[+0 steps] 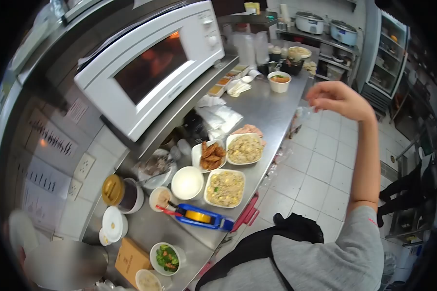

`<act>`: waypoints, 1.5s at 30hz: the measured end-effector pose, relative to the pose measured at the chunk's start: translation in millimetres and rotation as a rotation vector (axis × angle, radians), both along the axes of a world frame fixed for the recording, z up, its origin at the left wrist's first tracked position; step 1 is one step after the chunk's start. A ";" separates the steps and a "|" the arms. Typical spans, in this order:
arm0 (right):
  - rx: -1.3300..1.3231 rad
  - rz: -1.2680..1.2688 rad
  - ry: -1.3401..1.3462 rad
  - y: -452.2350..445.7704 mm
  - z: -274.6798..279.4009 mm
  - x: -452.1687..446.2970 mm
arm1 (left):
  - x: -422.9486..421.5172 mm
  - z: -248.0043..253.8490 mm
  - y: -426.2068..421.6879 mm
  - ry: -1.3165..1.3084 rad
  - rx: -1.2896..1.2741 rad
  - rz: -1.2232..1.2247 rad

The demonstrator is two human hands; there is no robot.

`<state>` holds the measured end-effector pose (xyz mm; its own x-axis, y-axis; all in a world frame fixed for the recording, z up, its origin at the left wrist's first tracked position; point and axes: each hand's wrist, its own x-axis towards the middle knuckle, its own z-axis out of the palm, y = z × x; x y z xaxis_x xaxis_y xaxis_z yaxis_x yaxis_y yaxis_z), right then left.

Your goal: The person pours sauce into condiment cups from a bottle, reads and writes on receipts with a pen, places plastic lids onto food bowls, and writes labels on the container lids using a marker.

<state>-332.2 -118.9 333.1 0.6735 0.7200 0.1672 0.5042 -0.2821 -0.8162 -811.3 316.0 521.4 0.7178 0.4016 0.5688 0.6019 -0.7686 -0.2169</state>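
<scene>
My right hand (339,100) is raised over the floor beside the counter's right edge. Its fingers are curled together. A blurred, see-through scrap (304,112) shows just below the fingertips; whether it is held I cannot tell. Nearest on the steel counter is a white bowl (279,83) of orange-coloured food. Lower down are two square tubs of fried rice, one farther (244,148) and one nearer (225,187), beside a tub of fried chicken wings (212,156). A round white tub (187,183) and a blue tape dispenser (199,216) are near them. My left hand is out of view.
A white microwave (150,68), lit inside, stands on a shelf above the counter. A bowl of broccoli (167,258) and a cardboard box (132,262) are at the near end. Rice cookers (309,23) and a glass-door fridge (386,53) stand at the back. Another person's dark-clothed legs (403,189) show at right.
</scene>
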 end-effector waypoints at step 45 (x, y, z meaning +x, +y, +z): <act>0.045 0.015 0.956 103.3 -312.8 418.7 | 777.6 -489.0 -181.9 -0.476 -1.381 -0.512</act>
